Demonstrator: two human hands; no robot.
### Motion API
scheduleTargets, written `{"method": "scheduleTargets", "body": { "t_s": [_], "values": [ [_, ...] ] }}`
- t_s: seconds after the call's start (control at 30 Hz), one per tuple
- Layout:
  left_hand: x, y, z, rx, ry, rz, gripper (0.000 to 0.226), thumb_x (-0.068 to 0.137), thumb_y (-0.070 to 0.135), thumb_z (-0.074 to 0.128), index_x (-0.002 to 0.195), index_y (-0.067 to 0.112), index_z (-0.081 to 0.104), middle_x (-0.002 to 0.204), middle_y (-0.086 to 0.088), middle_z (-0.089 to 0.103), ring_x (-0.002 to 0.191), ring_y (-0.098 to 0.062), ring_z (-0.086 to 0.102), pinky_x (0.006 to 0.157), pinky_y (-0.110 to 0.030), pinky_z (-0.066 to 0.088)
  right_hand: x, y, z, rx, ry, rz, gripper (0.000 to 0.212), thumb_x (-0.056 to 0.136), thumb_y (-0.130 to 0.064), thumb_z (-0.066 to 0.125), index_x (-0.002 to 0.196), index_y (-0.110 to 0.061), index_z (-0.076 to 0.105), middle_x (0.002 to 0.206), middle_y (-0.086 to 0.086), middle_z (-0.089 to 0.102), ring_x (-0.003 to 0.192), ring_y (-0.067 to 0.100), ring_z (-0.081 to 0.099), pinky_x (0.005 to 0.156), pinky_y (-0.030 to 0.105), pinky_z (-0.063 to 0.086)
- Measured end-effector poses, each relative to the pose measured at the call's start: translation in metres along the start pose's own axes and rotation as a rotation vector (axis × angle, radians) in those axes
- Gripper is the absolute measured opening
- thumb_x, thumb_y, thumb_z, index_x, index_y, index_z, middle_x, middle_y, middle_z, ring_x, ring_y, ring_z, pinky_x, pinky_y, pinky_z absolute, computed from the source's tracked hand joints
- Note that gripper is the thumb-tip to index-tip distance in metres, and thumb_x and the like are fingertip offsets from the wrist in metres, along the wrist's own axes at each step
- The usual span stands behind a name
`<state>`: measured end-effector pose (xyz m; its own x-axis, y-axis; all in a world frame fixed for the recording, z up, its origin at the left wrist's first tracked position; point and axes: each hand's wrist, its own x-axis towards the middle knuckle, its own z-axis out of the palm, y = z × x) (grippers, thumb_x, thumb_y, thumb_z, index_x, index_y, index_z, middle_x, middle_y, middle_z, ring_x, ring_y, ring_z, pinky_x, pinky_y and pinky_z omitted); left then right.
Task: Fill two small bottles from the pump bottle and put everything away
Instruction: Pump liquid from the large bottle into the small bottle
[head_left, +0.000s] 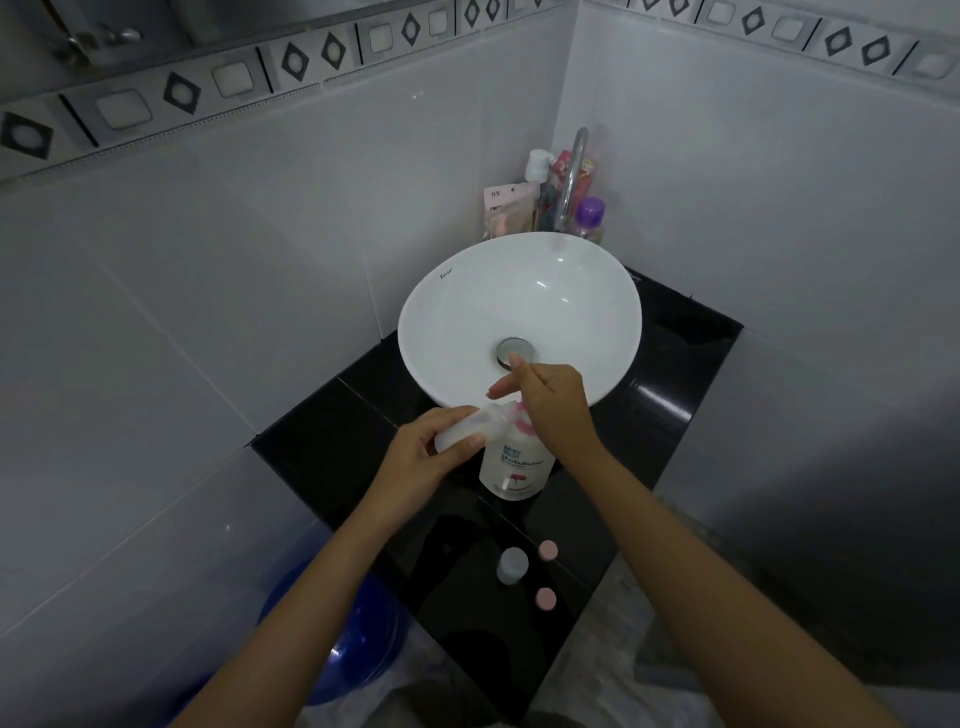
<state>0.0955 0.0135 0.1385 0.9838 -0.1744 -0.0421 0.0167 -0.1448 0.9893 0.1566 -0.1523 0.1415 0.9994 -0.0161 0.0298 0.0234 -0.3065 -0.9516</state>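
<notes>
A white pump bottle (515, 467) with a pink pump head stands on the black counter (332, 436) in front of the sink. My left hand (422, 457) grips a small translucent bottle (470, 427), tilted with its mouth against the pump's nozzle. My right hand (550, 405) rests flat on top of the pump head, fingers partly spread. A second small translucent bottle (512, 565) stands uncapped nearer to me on the counter. Two pink caps (547, 550) (545, 598) lie beside it.
A white bowl sink (452, 312) with a metal drain sits behind the pump bottle. A chrome tap (574, 171) and several toiletries, among them a purple-capped bottle (590, 215), crowd the tiled corner. A blue basin (358, 639) sits on the floor at lower left.
</notes>
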Motion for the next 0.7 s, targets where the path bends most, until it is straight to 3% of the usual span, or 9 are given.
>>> {"method": "scheduleTargets", "body": {
  "t_s": [0.1, 0.23, 0.4, 0.5, 0.6, 0.7],
  "values": [
    [0.000, -0.003, 0.001, 0.019, -0.001, -0.012, 0.027, 0.087, 0.014, 0.063, 0.112, 0.025, 0.062, 0.111, -0.003, 0.064, 0.092, 0.009, 0.061, 0.075, -0.004, 0.046, -0.004, 0.006, 0.003, -0.011, 0.015, -0.015, 0.042, 0.097, -0.024, 0.047, 0.071, -0.006, 0.075, 0.048, -0.017, 0.063, 0.052, -0.005, 0.057, 0.061, 0.020, 0.041],
    [-0.003, -0.004, 0.002, 0.001, 0.000, -0.014, 0.029, 0.087, 0.012, 0.063, 0.116, 0.018, 0.063, 0.112, -0.006, 0.064, 0.092, 0.008, 0.062, 0.075, -0.005, 0.047, -0.002, 0.001, 0.000, -0.007, -0.015, 0.020, 0.039, 0.096, -0.027, 0.049, 0.074, -0.007, 0.075, 0.069, -0.001, 0.072, 0.059, -0.003, 0.063, 0.059, 0.019, 0.047],
    [0.000, 0.002, 0.000, -0.035, -0.001, 0.010, 0.028, 0.087, 0.012, 0.063, 0.112, 0.025, 0.063, 0.111, 0.005, 0.065, 0.095, 0.010, 0.061, 0.075, -0.004, 0.047, 0.002, -0.005, -0.001, -0.003, 0.013, -0.017, 0.040, 0.096, -0.028, 0.049, 0.073, -0.008, 0.075, 0.068, 0.000, 0.072, 0.065, 0.003, 0.067, 0.059, 0.011, 0.049],
    [0.001, 0.001, 0.000, -0.026, -0.005, 0.009, 0.028, 0.088, 0.011, 0.062, 0.113, 0.023, 0.063, 0.111, 0.003, 0.065, 0.095, 0.010, 0.061, 0.076, -0.005, 0.047, 0.001, 0.000, 0.002, 0.013, 0.032, -0.018, 0.042, 0.097, -0.026, 0.047, 0.070, -0.007, 0.074, 0.060, -0.009, 0.069, 0.059, -0.002, 0.063, 0.054, 0.007, 0.046],
    [0.001, -0.003, 0.000, -0.007, -0.007, -0.005, 0.028, 0.088, 0.012, 0.063, 0.114, 0.020, 0.064, 0.109, 0.001, 0.065, 0.092, 0.010, 0.061, 0.076, -0.004, 0.046, -0.002, 0.007, 0.005, -0.004, 0.027, -0.009, 0.043, 0.097, -0.025, 0.046, 0.070, -0.008, 0.075, 0.046, -0.020, 0.061, 0.051, -0.004, 0.058, 0.054, 0.013, 0.043],
    [0.000, -0.005, 0.000, 0.007, -0.016, -0.020, 0.027, 0.088, 0.013, 0.062, 0.113, 0.022, 0.064, 0.109, -0.003, 0.064, 0.089, 0.010, 0.061, 0.074, -0.004, 0.047, -0.004, 0.008, 0.005, -0.037, 0.009, -0.011, 0.042, 0.097, -0.024, 0.047, 0.072, -0.006, 0.075, 0.055, -0.015, 0.066, 0.054, -0.004, 0.059, 0.062, 0.021, 0.043]
  ]
}}
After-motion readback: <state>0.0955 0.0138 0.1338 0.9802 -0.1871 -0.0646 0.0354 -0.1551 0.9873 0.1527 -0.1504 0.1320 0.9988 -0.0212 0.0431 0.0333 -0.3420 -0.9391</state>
